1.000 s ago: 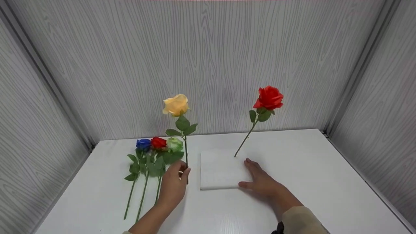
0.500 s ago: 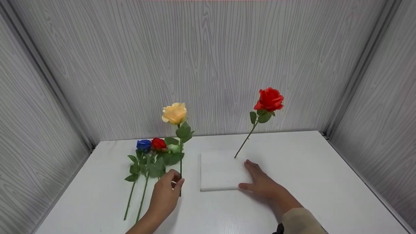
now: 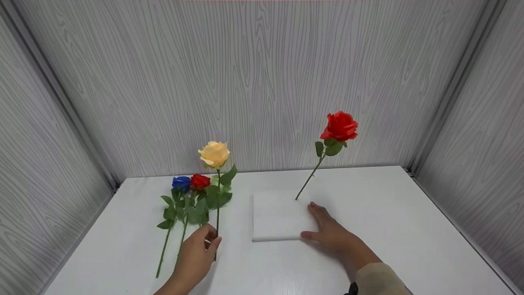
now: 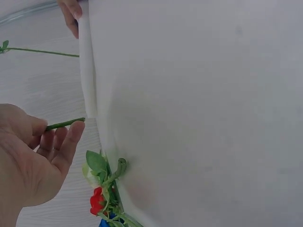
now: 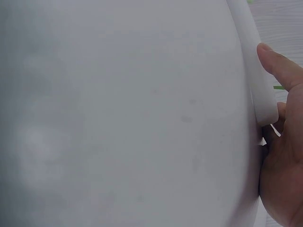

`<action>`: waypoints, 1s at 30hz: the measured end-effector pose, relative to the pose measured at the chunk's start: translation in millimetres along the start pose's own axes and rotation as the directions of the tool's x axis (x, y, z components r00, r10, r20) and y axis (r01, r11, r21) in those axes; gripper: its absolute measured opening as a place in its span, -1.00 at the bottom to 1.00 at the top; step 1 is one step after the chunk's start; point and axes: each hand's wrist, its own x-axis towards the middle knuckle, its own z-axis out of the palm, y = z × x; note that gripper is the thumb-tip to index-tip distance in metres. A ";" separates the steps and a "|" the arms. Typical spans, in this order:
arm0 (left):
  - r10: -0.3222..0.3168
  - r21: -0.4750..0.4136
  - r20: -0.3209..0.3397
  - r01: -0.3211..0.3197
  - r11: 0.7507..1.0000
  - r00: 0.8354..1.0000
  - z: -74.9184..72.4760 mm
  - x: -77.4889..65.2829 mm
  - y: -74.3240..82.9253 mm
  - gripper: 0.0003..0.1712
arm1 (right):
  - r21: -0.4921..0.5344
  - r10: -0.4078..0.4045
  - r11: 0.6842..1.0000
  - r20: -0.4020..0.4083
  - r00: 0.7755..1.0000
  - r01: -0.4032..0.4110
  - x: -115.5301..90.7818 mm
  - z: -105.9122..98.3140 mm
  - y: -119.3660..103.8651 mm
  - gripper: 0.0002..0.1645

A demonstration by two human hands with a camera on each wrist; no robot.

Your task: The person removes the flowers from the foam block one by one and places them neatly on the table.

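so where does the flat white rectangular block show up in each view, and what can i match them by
Head: the flat white rectangular block is just right of centre, in the lower half.
Left wrist: upper left, seen edge-on as a narrow upright strip.
Right wrist: upper right, a slanting strip.
Shared landmark: the person's right hand, at the block in all three.

No readable text, labels or numbers anywhere.

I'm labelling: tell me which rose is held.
The yellow rose, pinched by the left hand; a red rose leans from the block, the blue rose, green rose and second red rose lie down.
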 end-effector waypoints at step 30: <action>-0.116 0.079 0.174 0.103 0.992 0.978 -8.7 1.4 -20.5 -0.82 | -0.006 -0.021 1.000 0.004 1.000 0.021 -1.9 -1.5 -3.1 0.33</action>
